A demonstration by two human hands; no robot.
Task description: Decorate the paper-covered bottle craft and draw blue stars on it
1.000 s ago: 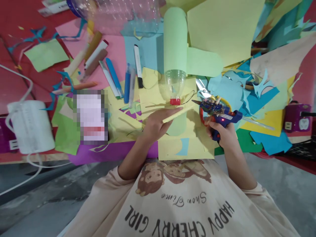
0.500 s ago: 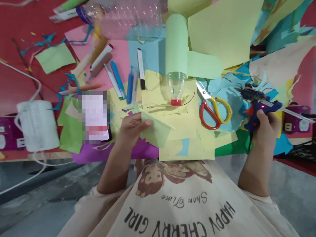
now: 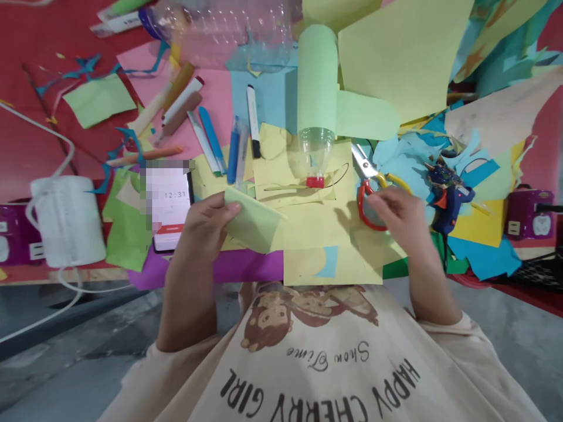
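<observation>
My left hand (image 3: 210, 220) pinches a piece of pale green paper (image 3: 255, 225) between thumb and fingers, above the yellow sheets. My right hand (image 3: 398, 214), a little blurred, is over the handles of the scissors (image 3: 368, 170), which have one red and one yellow handle. Its fingers are loosely apart with nothing seen in them; whether it touches the handles I cannot tell. Right of it, a dark blue glue gun (image 3: 451, 208) with a small red light lies on the table. A plastic bottle (image 3: 316, 146) wrapped in light green paper, with a red cap, lies ahead of my hands.
Several markers (image 3: 233, 149) lie at the left centre. A phone (image 3: 169, 202) rests beside my left forearm, with a white power adapter (image 3: 65, 223) and cable farther left. A large clear bottle (image 3: 229, 32) lies at the back. Paper scraps (image 3: 409, 155) cover much of the right side.
My right hand has let go of the glue gun and moved left to the scissors. My left hand has shifted slightly left with the green paper.
</observation>
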